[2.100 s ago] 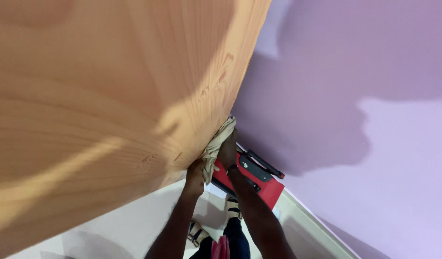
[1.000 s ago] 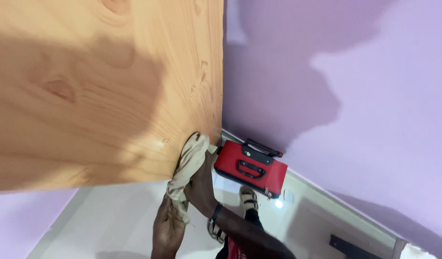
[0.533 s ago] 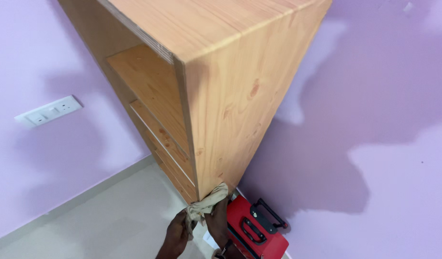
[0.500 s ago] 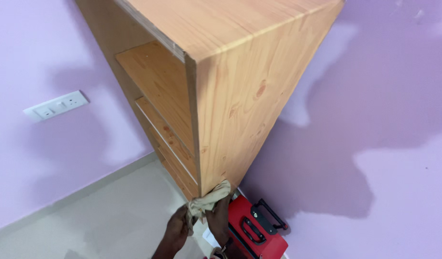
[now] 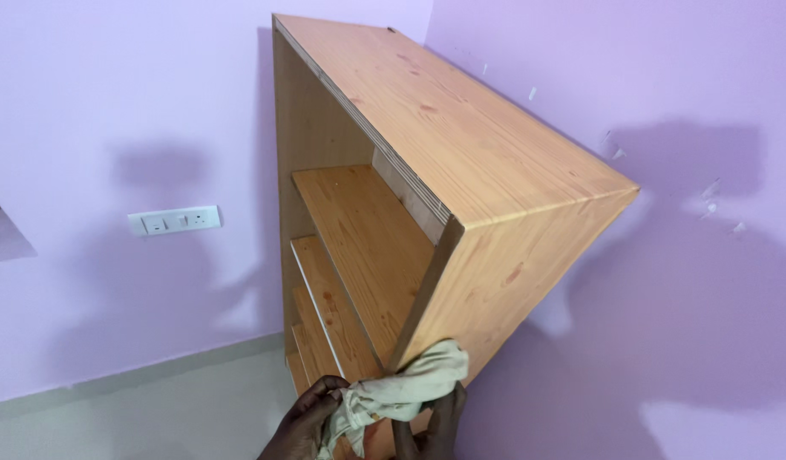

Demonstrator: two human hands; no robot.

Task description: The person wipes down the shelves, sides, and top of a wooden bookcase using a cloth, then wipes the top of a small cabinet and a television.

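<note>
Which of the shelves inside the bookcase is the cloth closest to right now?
The lowest visible shelf, just left of the cloth held by both hands. The upper shelves sit higher, farther from the cloth.

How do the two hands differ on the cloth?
The left hand is closed in a fist around the bunched lower end of the beige cloth; the right hand has its fingers extended upward, backing the cloth's upper end against the wooden shelf unit. Left sits lower and further from the unit. Both hold the same cloth.

No packages, labels, signs or screens are showing anywhere around the wooden shelf unit (image 5: pixel 461 170), neither on its boards nor on the walls beside it.
</note>
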